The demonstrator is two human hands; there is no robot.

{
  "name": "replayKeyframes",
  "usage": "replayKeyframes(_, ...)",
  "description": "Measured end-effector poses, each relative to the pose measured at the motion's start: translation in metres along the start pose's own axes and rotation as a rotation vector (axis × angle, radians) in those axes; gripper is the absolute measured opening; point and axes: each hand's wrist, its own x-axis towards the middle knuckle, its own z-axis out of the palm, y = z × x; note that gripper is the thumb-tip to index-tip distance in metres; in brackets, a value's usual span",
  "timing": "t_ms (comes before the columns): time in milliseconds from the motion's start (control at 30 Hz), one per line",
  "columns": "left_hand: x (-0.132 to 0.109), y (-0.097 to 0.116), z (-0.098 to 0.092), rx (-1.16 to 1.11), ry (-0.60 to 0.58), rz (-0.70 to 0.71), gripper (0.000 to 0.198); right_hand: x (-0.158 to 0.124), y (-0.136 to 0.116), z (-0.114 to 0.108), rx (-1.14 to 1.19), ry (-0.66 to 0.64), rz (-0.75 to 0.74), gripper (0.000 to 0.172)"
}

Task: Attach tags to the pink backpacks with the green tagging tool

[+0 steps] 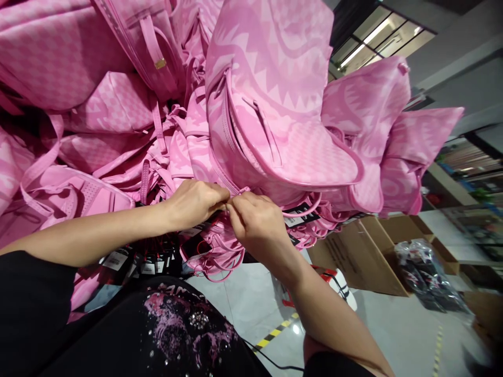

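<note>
A pink patterned backpack (275, 104) stands on top of a big heap of similar pink backpacks (98, 94). My left hand (196, 201) and my right hand (253, 220) meet just below its bottom edge. Both pinch a small pink piece there, maybe a zipper pull or strap end; it is too small to name. Black hang tags (296, 214) with white labels dangle near my fingers. My forearms reach in from the lower left and the lower right.
More tags (145, 264) hang at the heap's lower edge. Flattened cardboard (365, 256) and a plastic-wrapped bundle (428, 277) lie on the grey floor at the right. Yellow-black tape (275, 332) marks the floor. Shelves (471, 183) stand at the far right.
</note>
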Motion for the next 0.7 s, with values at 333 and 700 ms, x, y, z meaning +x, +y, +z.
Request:
replayKeyframes(333, -0.0111, 0.0013, -0.0034, -0.481, -0.076, -0.170, 0.011, 0.0006, -0.0042, 0.0016, 0.360, 0.152, 0.176, 0.011)
replayKeyframes(700, -0.0096, 0.0072, 0.0007, -0.714, -0.036, -0.338, 0.013, -0.0022, -0.0051, -0.0007, 0.430, 0.206, 0.218, 0.010)
